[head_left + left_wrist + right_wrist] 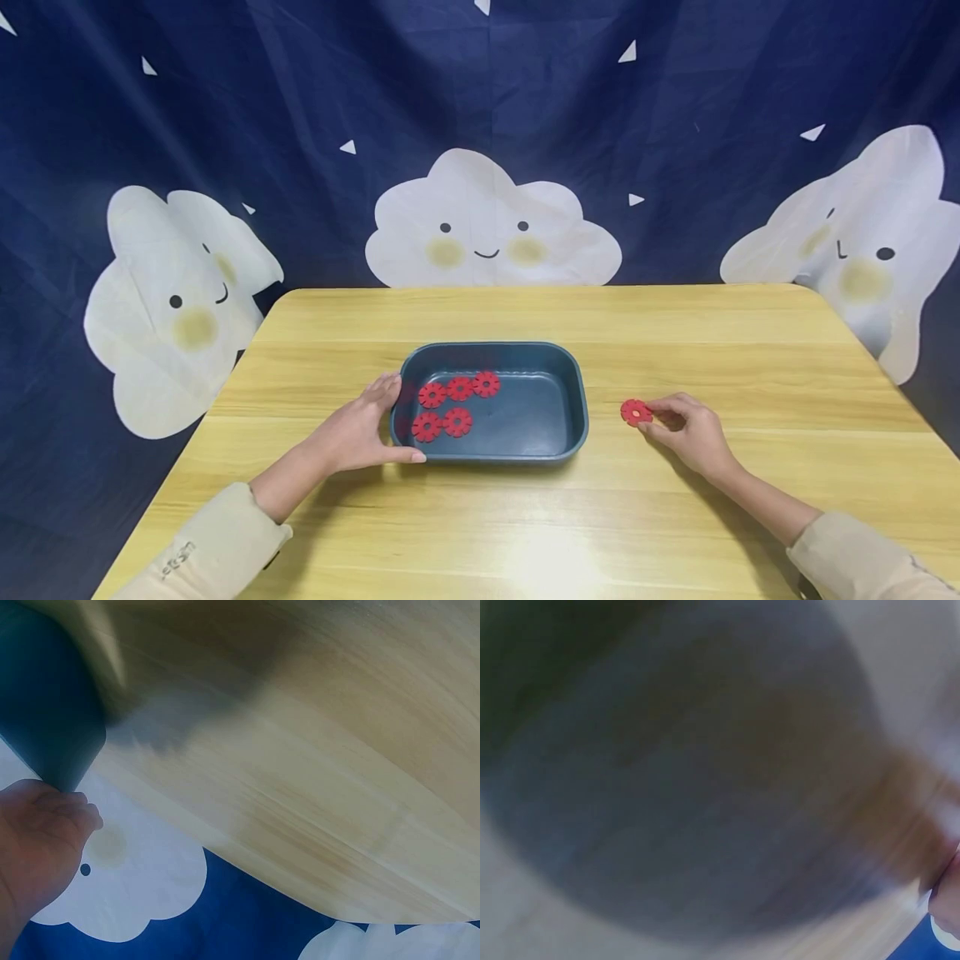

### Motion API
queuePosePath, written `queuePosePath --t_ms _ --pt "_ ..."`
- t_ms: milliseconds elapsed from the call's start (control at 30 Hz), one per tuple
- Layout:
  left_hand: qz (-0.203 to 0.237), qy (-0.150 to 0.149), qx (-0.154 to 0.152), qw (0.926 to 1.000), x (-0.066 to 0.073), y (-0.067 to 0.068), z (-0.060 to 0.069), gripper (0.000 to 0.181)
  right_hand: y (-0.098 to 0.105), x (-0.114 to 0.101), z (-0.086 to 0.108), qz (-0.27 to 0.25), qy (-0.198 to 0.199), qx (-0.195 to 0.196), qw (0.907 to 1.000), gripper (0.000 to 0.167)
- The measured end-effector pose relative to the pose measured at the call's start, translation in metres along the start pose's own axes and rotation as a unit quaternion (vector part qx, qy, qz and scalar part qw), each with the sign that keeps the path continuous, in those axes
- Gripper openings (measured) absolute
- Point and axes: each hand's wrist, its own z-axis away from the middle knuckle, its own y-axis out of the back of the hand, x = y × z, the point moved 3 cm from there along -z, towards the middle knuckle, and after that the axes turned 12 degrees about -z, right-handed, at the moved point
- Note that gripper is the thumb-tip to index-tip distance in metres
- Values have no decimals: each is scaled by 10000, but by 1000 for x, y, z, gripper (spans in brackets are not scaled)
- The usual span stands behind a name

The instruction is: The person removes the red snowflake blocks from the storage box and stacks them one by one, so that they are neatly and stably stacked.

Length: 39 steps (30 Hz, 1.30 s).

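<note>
A red disc [627, 411] was pinched between the thumb and fingers of the right hand [693, 433]. Left of that hand sat a blue tray [532, 417] holding five more discs [460, 381], its end gripped by the left hand [363, 431]. Under both hands stretched a wooden desk [525, 508]; beyond them, a blue curtain [540, 92] with clouds [487, 196].

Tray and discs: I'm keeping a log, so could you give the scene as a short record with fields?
Tray: dark blue, on the table
Discs: five in the tray, red, notched, toward its left end
Left hand: grips the tray's left end
Right hand: pinches another disc, right of the tray
</note>
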Motion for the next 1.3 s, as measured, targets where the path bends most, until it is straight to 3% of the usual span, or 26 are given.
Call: queuePosePath --t_ms 433,1000,1100,1200,1300 --pt "-27 -31 -27 10000 0 0 0 116 -1 -2 2 150 197 176 9995 23" --pt "-83 -51 17 10000 -1 -1 0 116 -2 -1 3 49 113 212 9997 23" --pt "-85 -61 35 9999 0 -1 0 116 -1 -1 2 23 5 113 9999 24" --pt "-87 -74 62 9999 0 -1 0 116 4 -3 -2 -105 -355 -38 9993 25" --pt "-81 -85 70 9999 0 -1 0 115 12 -10 -12 -243 -593 58 9979 25"
